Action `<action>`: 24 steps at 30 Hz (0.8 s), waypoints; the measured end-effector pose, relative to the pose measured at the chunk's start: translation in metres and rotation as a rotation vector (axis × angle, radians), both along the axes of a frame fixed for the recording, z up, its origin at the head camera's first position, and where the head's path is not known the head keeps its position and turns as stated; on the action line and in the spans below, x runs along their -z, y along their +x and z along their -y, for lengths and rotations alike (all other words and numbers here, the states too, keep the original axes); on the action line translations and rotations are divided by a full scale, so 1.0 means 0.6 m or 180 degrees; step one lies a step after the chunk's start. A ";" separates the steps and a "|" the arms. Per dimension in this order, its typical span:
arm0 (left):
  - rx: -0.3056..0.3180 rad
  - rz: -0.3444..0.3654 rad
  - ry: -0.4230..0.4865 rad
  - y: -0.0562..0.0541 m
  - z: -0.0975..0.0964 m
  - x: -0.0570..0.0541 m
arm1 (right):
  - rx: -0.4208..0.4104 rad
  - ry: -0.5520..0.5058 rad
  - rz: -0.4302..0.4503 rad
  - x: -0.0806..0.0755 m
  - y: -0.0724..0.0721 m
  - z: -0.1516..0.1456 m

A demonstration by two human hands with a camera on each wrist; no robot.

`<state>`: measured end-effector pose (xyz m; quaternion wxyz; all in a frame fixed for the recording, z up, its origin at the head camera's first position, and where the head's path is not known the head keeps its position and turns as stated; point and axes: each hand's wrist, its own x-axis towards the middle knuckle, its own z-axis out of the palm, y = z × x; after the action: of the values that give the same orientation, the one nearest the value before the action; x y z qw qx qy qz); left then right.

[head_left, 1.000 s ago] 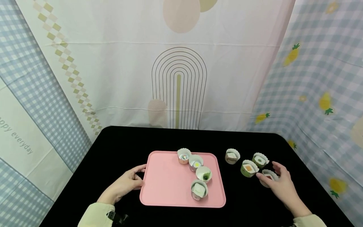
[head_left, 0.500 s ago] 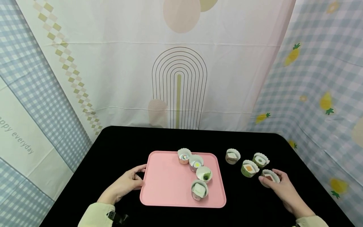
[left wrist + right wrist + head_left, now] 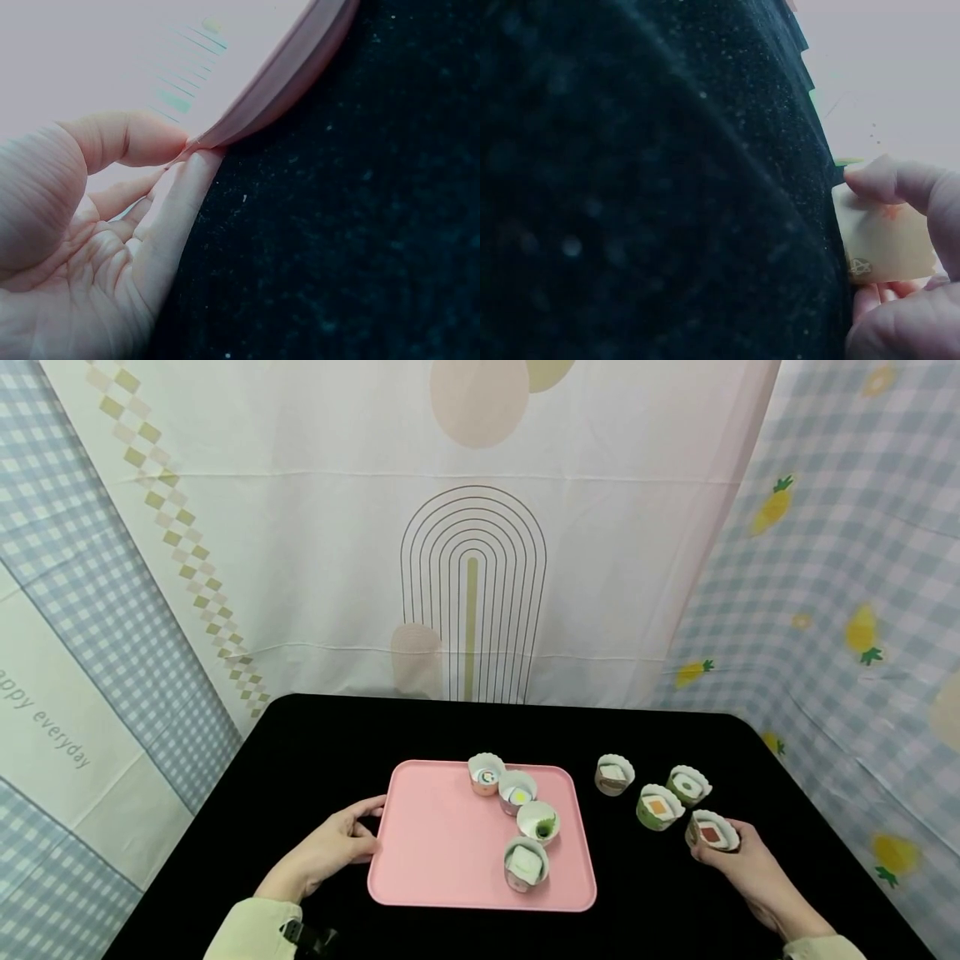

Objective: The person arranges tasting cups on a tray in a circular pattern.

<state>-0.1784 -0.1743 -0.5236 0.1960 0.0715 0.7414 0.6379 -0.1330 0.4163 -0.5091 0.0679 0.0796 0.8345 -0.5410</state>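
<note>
In the head view my left hand (image 3: 322,847) is at the left edge of a pink tray (image 3: 435,839). The left wrist view shows its thumb and a finger pinching the tray's rim (image 3: 259,82). At the right, my right hand (image 3: 757,868) holds a scalloped paper baking cup (image 3: 711,817) with a red-topped white block (image 3: 709,835) inside. Thumb and fingers lie on opposite sides of this cup (image 3: 885,244) in the right wrist view. Beside it stand a green cup with an orange-topped block (image 3: 651,817), another green cup (image 3: 678,790) and a brown-sided cup (image 3: 612,784).
Several cups stand in a curved row on the tray's right half: an orange-sided cup (image 3: 483,788), a cup with a yellow mark (image 3: 510,779), a cup with something green (image 3: 531,814) and a pinkish cup (image 3: 519,882). The table (image 3: 337,735) is black; patterned curtains (image 3: 337,568) surround it.
My right hand has come down round the right-most cup and now grips it. That cup has tilted slightly, so its red-topped block shows more. My left hand and the tray have stayed put.
</note>
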 end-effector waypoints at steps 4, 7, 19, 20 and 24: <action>-0.0003 0.0006 0.0002 0.000 0.000 -0.001 | 0.0035 0.0011 0.0000 0.001 0.001 0.001; -0.0012 0.0003 -0.0013 0.000 0.000 -0.001 | 0.0055 0.0017 0.0046 0.000 0.002 0.001; -0.0003 0.0006 -0.0040 -0.001 0.001 0.001 | 0.0253 0.0380 0.0198 -0.014 0.005 0.002; -0.0001 0.0005 -0.0038 -0.001 0.001 0.002 | 0.0269 0.0418 0.0173 -0.015 0.005 0.002; -0.0006 -0.0002 -0.0036 -0.001 0.002 0.003 | 0.0337 0.0601 0.0063 -0.023 0.008 0.005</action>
<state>-0.1787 -0.1757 -0.5253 0.1955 0.0698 0.7451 0.6338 -0.1282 0.4135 -0.4953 0.0396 0.1350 0.8757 -0.4620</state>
